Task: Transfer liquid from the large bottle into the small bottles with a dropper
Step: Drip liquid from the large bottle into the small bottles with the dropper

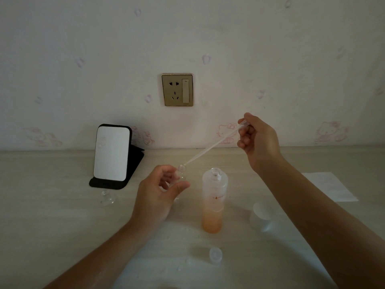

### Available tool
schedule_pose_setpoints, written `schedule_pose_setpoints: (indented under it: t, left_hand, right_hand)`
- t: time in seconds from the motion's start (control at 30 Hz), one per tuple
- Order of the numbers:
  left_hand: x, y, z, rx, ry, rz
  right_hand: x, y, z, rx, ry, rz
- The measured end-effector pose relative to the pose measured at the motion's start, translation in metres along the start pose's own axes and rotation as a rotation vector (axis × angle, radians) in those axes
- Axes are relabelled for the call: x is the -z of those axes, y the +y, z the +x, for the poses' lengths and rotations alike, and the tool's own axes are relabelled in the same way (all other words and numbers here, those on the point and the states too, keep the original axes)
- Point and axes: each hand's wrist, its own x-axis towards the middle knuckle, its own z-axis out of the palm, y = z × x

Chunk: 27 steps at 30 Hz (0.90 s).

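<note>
axis: our dropper (pixel 210 147) slants from 2 to 8 o'clock, tip at the small bottle (pixel 181 173) mouth.
grips: right hand (pixel 258 140) pinches the dropper; left hand (pixel 160 192) pinches the small bottle.

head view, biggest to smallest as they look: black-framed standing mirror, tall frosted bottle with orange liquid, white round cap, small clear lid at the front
black-framed standing mirror
tall frosted bottle
white round cap
small clear lid, smallest despite lying nearest the camera
</note>
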Motion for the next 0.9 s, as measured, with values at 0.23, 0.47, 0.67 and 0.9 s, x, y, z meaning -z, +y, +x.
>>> schedule_pose_setpoints:
  t: [0.23,0.47,0.67,0.9]
  left_hand:
    - [0.0,0.0,-0.001,-0.052,-0.009,-0.009]
    - [0.0,0.003,-0.001,-0.068,-0.013,0.025]
    - [-0.001,0.004,-0.001,-0.086,-0.021,0.064]
    - [0.0,-0.003,0.002,-0.038,-0.006,0.068]
  right_hand:
    - [-0.004,0.0,-0.004,0.107,-0.038,-0.118]
    - [-0.009,0.001,-0.01,0.132,-0.144,-0.138]
    - [-0.01,0.003,-0.01,0.135,-0.15,-0.129]
    - [-0.006,-0.001,-0.008,0.101,-0.094,-0.082]
